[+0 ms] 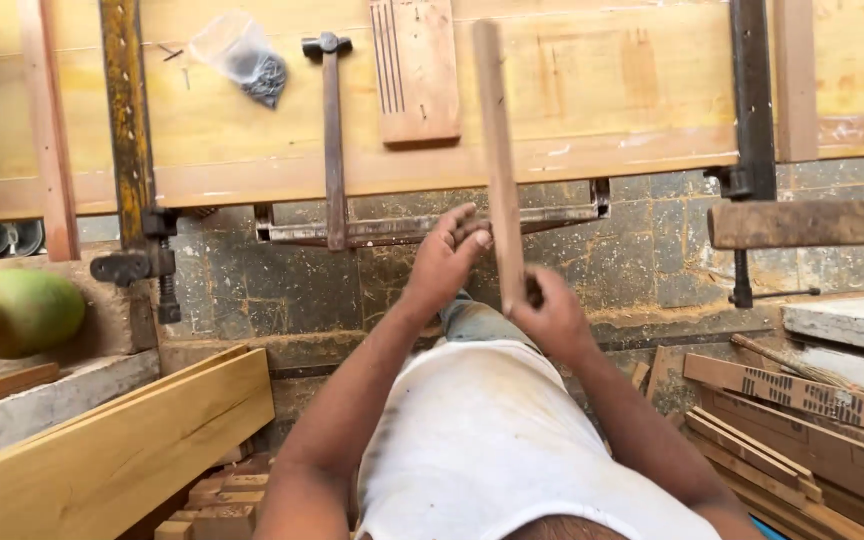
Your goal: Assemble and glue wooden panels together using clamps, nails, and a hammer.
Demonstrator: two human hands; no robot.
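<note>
Head view looks down on both my hands around a long narrow brown wooden strip [500,160], held upright before the pale wooden door panel surface [602,90]. My left hand [444,258] has its grip closed on the strip's near side, fingers curled. My right hand [550,315] wraps the lower end, hiding it. A wooden-handled hammer [333,140] lies on the surface, well apart; a bag's [242,55] dark contents are hard to make out.

both hands [497,285] gripping wooden strip [498,150], workbench [592,100]
</note>
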